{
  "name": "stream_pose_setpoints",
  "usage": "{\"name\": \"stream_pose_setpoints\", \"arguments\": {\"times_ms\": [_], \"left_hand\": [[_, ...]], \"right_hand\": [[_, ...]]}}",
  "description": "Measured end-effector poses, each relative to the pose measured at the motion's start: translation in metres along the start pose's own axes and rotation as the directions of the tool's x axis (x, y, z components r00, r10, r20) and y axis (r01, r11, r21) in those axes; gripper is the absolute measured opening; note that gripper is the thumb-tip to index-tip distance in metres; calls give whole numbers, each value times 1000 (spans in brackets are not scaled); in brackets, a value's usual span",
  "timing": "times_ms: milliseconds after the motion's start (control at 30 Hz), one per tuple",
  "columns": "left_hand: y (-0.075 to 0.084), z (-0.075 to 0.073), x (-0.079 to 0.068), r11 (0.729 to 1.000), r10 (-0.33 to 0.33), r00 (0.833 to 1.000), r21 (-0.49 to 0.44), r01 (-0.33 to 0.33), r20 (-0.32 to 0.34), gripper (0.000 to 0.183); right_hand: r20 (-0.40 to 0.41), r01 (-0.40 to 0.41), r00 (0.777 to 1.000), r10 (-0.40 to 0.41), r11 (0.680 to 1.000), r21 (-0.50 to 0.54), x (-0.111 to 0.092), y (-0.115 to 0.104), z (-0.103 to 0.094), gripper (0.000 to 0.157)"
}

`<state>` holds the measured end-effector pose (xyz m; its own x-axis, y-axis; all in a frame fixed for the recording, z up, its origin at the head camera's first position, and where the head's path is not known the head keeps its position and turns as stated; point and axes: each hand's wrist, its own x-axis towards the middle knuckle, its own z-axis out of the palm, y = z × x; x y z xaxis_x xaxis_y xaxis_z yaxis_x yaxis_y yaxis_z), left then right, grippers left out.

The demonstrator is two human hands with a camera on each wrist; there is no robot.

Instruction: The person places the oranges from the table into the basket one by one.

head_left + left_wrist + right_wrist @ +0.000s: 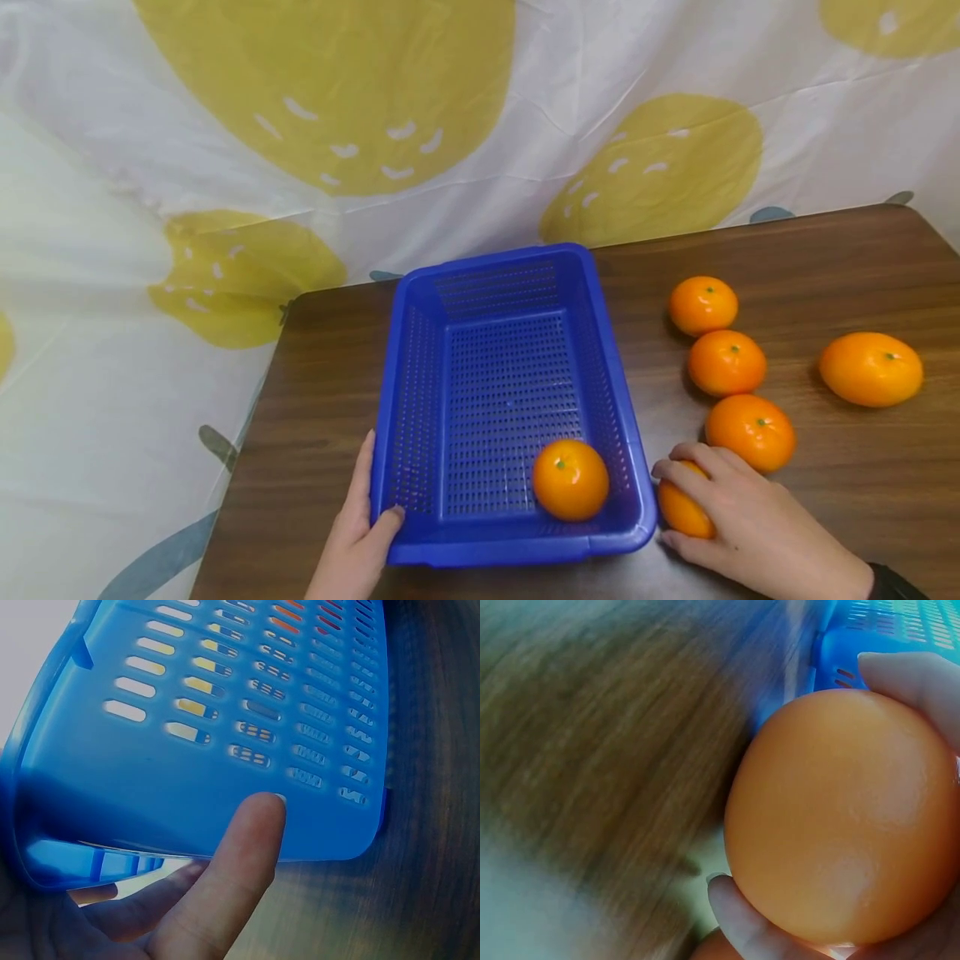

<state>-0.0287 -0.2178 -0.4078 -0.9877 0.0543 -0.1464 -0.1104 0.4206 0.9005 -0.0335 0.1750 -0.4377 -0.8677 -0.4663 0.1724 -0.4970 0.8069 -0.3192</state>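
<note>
A blue plastic basket [517, 550] with perforated walls sits on the table, one orange [571, 480] in its near right corner. My left hand [355, 521] grips the basket's near left corner, thumb over the rim; in the left wrist view, a finger [251, 832] lies against the outer wall. Just right of the basket, my right hand [750, 517] holds another orange [684, 504], fingers curled over it. The right wrist view shows this orange [840, 817] large, between thumb and fingers.
Beyond the right hand, three oranges stand in a row, the nearest orange [751, 432] close to the knuckles. A separate orange [871, 369] lies farther right on the brown wooden table [315, 400]. Behind hangs a lemon-patterned cloth [525, 142].
</note>
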Motion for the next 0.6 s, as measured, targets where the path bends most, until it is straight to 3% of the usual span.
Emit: {"name": "stream_pose_setpoints", "arguments": {"times_ms": [400, 600], "left_hand": [[1, 1, -1, 999, 14, 1000, -34, -14, 1, 86], [1, 1, -1, 1000, 7, 1000, -15, -8, -11, 85]], "right_hand": [[-71, 42, 997, -42, 999, -2, -1, 0, 2, 50], [-56, 43, 997, -43, 999, -2, -1, -1, -1, 50]]}}
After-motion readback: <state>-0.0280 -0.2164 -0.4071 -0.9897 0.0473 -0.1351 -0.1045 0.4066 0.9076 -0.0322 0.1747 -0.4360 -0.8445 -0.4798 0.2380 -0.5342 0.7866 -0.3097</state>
